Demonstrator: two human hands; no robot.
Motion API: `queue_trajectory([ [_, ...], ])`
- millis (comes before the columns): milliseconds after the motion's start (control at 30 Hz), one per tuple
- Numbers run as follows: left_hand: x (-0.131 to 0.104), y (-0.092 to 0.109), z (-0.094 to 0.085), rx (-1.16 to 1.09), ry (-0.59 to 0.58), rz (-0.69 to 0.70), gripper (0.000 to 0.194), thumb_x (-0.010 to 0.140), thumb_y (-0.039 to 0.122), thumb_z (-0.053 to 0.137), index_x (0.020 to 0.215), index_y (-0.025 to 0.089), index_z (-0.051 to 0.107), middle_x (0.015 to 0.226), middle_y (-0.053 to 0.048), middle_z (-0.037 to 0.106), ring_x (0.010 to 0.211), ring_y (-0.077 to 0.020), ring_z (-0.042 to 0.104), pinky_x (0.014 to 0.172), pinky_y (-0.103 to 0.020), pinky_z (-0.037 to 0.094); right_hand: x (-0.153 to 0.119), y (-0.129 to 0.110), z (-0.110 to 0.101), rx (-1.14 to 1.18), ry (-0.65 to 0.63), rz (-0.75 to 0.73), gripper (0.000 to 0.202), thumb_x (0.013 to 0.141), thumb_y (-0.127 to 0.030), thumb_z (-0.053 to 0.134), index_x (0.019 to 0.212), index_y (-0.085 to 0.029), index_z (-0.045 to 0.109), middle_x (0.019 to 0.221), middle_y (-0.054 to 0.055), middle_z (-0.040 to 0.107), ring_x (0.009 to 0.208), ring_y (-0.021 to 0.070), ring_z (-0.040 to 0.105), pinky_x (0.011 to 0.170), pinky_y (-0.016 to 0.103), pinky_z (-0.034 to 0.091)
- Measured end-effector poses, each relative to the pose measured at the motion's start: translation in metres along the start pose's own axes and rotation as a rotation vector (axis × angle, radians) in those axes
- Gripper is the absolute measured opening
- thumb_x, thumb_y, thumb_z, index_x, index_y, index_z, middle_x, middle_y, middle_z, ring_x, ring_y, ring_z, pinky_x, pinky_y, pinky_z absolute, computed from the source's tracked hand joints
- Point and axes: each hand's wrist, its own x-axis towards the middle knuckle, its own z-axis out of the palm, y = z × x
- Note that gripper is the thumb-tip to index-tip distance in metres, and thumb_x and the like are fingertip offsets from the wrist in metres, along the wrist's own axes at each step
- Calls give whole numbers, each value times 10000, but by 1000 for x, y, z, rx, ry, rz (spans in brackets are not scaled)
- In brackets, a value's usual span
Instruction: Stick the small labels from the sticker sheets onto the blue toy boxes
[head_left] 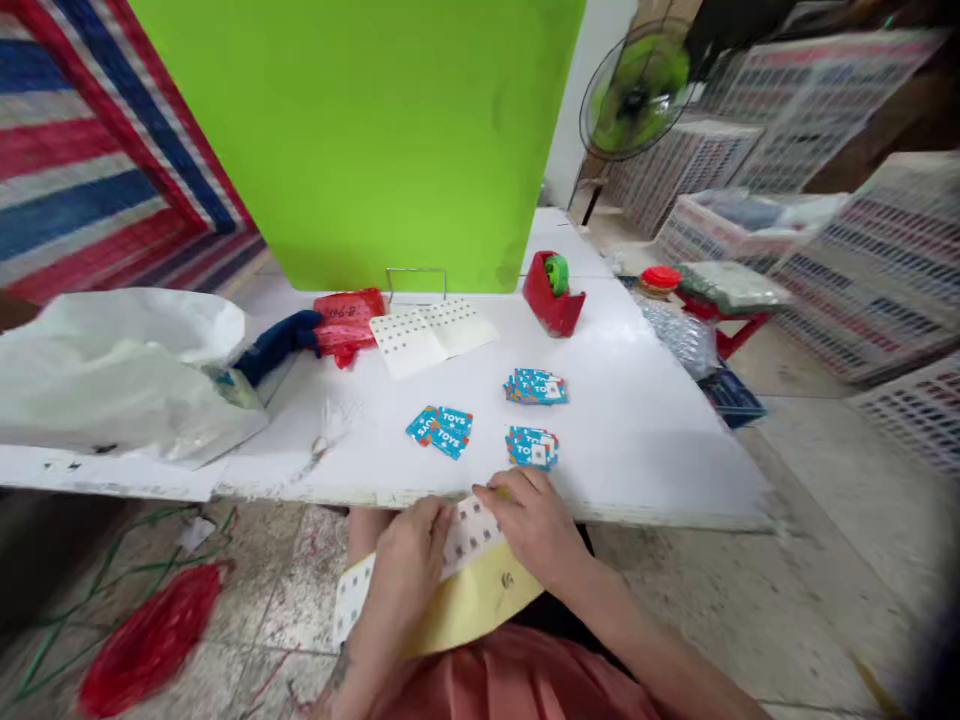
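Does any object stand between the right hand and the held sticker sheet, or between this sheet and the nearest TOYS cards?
Nothing visible separates the right hand from the sticker sheet, which it holds. Toward the nearest TOYS cards, only that hand itself lies between.

A green panel (360,130) rises at the back of the desk (637,440); a fan (600,105) and white crates (806,105) show beyond, at right; a crumpled red bag (154,635) lies on the floor (285,590).
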Motion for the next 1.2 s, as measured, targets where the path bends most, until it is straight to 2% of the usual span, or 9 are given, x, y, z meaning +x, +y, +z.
queue_trajectory([
  [133,-7,1,-2,-35,1,-21,260,957,272,388,782,188,562,697,-17,635,700,-180,614,643,-267,360,-4,-4,2,4,20,10,215,860,-95,552,1048,-155,636,891,71,611,848,212,486,764,354,425],
  [233,-7,2,-1,-97,-40,-47,273,962,305,368,781,196,541,709,-19,624,707,-183,596,621,-264,355,-2,-8,3,21,26,9,143,884,-111,519,937,-159,643,837,60,620,813,203,500,741,349,420],
  [333,-5,1,-1,-134,-67,-77,286,964,330,351,769,201,516,715,-18,614,707,-185,581,600,-263,343,3,-12,1,94,4,34,189,908,-111,455,828,-170,615,797,57,621,795,202,518,729,351,421],
  [500,-6,-6,-2,-78,-34,-99,322,964,329,348,711,203,504,643,-6,587,655,-178,565,607,-268,340,21,-3,-1,437,33,342,138,891,-159,479,787,-194,561,782,28,615,763,167,567,691,292,454],
  [567,-9,-7,-2,-58,-27,-80,319,962,323,344,721,202,514,673,-18,595,682,-185,566,624,-275,350,34,9,3,475,61,414,104,882,-184,493,826,-201,579,813,26,638,785,170,587,724,302,465],
  [633,-11,-7,-1,-75,-50,-71,312,963,326,334,744,203,519,721,-30,605,718,-193,565,640,-281,363,48,23,10,454,72,418,141,864,-192,515,978,-210,596,925,41,663,863,190,598,787,337,470],
  [800,-12,-4,3,-129,-131,-68,309,970,327,301,767,209,503,768,-34,602,763,-200,556,687,-295,384,80,41,32,279,-8,337,612,791,-151,604,1363,-215,398,1104,85,650,1048,258,542,920,431,430],
  [967,-13,-6,4,-139,-157,-77,294,968,314,310,754,213,484,767,-26,598,762,-198,555,697,-297,384,87,41,43,206,-61,306,741,774,-160,640,1429,-237,301,1076,82,654,1021,272,536,924,448,422],
  [1200,-15,-5,4,-129,-164,-72,305,975,324,303,747,211,472,763,-24,597,752,-198,555,689,-298,376,86,42,45,357,7,372,677,767,-104,574,1396,-240,365,957,54,606,853,216,566,821,380,466],
])
